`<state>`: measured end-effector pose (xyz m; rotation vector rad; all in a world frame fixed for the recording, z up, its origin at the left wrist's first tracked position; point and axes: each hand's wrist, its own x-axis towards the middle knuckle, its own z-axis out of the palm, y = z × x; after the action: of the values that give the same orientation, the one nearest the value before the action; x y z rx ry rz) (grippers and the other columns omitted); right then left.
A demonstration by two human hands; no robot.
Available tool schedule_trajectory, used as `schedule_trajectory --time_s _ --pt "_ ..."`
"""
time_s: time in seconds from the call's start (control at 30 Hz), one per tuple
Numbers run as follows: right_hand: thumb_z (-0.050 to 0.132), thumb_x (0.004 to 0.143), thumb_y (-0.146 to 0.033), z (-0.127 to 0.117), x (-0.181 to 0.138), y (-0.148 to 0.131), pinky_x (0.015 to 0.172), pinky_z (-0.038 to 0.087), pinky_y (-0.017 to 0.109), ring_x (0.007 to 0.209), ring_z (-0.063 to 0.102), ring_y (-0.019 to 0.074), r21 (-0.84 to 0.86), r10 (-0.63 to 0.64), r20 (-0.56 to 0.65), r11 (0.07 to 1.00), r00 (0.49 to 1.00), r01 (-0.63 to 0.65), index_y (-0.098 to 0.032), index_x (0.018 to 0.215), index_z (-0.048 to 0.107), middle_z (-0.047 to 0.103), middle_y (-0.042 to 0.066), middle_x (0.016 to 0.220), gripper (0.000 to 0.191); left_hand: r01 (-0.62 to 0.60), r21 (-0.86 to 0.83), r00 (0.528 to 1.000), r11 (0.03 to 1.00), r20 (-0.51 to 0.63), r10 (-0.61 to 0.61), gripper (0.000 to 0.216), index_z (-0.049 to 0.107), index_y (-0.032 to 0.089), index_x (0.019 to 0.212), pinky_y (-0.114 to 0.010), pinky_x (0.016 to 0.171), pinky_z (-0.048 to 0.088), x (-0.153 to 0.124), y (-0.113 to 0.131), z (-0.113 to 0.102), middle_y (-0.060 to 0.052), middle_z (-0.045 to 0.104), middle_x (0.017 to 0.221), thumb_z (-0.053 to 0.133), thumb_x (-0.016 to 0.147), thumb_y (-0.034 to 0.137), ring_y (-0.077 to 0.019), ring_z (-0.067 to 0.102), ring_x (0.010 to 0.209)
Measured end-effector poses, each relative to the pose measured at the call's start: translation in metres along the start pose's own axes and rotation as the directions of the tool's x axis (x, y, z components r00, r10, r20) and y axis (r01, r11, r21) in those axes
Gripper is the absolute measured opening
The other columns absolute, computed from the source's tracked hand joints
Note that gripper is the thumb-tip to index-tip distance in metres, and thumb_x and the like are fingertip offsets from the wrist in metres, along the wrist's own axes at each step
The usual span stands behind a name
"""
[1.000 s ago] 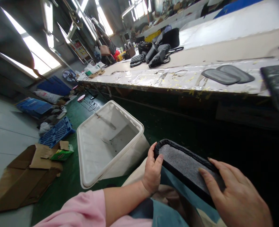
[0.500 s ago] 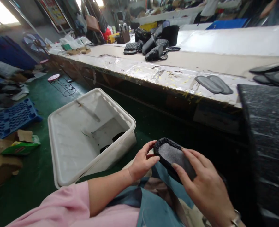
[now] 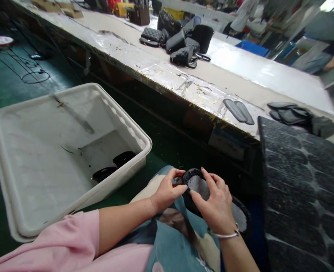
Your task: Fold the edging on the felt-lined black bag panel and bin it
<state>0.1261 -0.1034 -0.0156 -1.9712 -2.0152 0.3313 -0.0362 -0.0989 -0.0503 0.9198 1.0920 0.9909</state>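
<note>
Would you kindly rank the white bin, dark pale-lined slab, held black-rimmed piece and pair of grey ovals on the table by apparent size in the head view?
1. White bin
2. Dark slab, cut off by the frame
3. Black-rimmed piece, partly covered
4. Grey ovals, even together; they lie farther off

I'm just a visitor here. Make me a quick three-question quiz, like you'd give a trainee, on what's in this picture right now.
1. Fill in the blank: the left hand and right hand are both on a black-edged piece whose face is ____.
2. Which wrist wears the bracelet? A) left B) right
3. True or false: two dark objects lie inside the white bin.

Key: 1. grey; 2. B; 3. true.
</note>
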Motion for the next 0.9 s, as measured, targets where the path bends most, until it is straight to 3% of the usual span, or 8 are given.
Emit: schedule_trajectory --time_s 0.27,0.37,0.47,0.57,0.63,0.7,0.77,0.9 --pt "0.057 0.077 -0.039 0.010 -0.007 0.001 0.096 0.038 0.055 0.111 0.047 0.0305 0.022 -0.048 -0.036 0.999 0.998 0.049 -0.026 0.136 0.044 0.049 0.010 0.122 0.062 -0.056 0.191 0.988 0.980 -0.133 0.082 0.032 0.051 0.014 0.103 -0.036 0.088 0.046 -0.001 -0.002 0.016 -0.009 0.056 0.104 0.052 0.071 0.013 -0.0217 0.054 0.100" --pt "0.050 0.084 -0.039 0.007 -0.011 0.003 0.105 0.028 0.058 0.121 0.043 0.0299 0.137 -0.037 -0.025 0.990 0.999 0.040 -0.024 0.140 0.038 0.049 0.010 0.130 0.059 -0.032 0.141 0.994 0.989 -0.096 0.046 0.032 0.050 0.014 0.102 -0.036 0.087 0.046 0.001 0.000 0.012 -0.010 0.056 0.104 0.054 0.070 0.013 -0.0213 0.055 0.099" --pt "0.045 0.090 -0.038 -0.011 -0.021 0.013 0.110 0.028 0.050 0.130 0.038 0.0241 0.322 0.000 -0.043 0.947 0.999 0.013 -0.022 0.142 0.034 0.042 0.010 0.141 0.056 -0.004 0.141 1.000 0.990 -0.029 0.008 0.035 0.049 0.015 0.104 -0.035 0.086 0.046 0.003 0.006 0.004 -0.010 0.056 0.107 0.060 0.071 0.020 -0.0232 0.053 0.105" --pt "0.054 0.085 -0.043 -0.030 -0.039 0.039 0.112 0.026 0.044 0.131 0.037 0.0234 0.368 0.147 -0.163 0.927 0.976 -0.078 -0.023 0.134 0.046 0.044 0.007 0.142 0.054 -0.026 0.223 0.999 0.974 0.030 0.020 0.043 0.048 0.015 0.112 -0.035 0.083 0.047 0.004 0.009 -0.002 -0.011 0.053 0.112 0.063 0.073 0.028 -0.0244 0.052 0.108" --pt "0.061 0.080 -0.047 -0.035 -0.055 0.063 0.112 0.025 0.044 0.129 0.040 0.0247 0.538 0.404 -0.193 0.806 0.894 -0.248 -0.024 0.125 0.056 0.049 0.006 0.137 0.051 -0.089 0.288 0.995 0.953 0.064 0.073 0.044 0.050 0.017 0.116 -0.035 0.084 0.047 0.005 0.007 -0.002 -0.010 0.052 0.112 0.061 0.076 0.030 -0.0235 0.052 0.106" --pt "0.063 0.076 -0.053 -0.031 -0.068 0.086 0.108 0.032 0.043 0.125 0.045 0.0256 0.784 0.661 -0.073 0.501 0.747 -0.367 -0.024 0.118 0.060 0.055 0.006 0.130 0.051 -0.141 0.318 0.989 0.938 0.079 0.122 0.041 0.052 0.017 0.116 -0.035 0.084 0.047 0.006 0.004 -0.003 -0.009 0.051 0.110 0.058 0.078 0.031 -0.0225 0.053 0.105" --pt "0.062 0.075 -0.057 -0.021 -0.075 0.102 0.099 0.042 0.043 0.119 0.052 0.0274 0.888 0.740 0.080 0.252 0.668 -0.386 -0.023 0.114 0.062 0.061 0.009 0.123 0.053 -0.143 0.308 0.989 0.941 0.083 0.123 0.040 0.054 0.018 0.116 -0.034 0.083 0.048 0.009 0.002 -0.005 -0.009 0.051 0.109 0.058 0.079 0.033 -0.0226 0.053 0.104" --pt "0.065 0.070 -0.061 -0.003 -0.071 0.109 0.088 0.051 0.041 0.105 0.061 0.0283 0.918 0.659 0.251 0.071 0.710 -0.390 -0.024 0.107 0.067 0.069 0.008 0.109 0.052 -0.015 0.247 0.988 0.969 0.151 -0.024 0.042 0.061 0.017 0.112 -0.036 0.089 0.044 0.027 0.012 -0.011 -0.010 0.056 0.113 0.056 0.080 0.044 -0.0257 0.053 0.108"
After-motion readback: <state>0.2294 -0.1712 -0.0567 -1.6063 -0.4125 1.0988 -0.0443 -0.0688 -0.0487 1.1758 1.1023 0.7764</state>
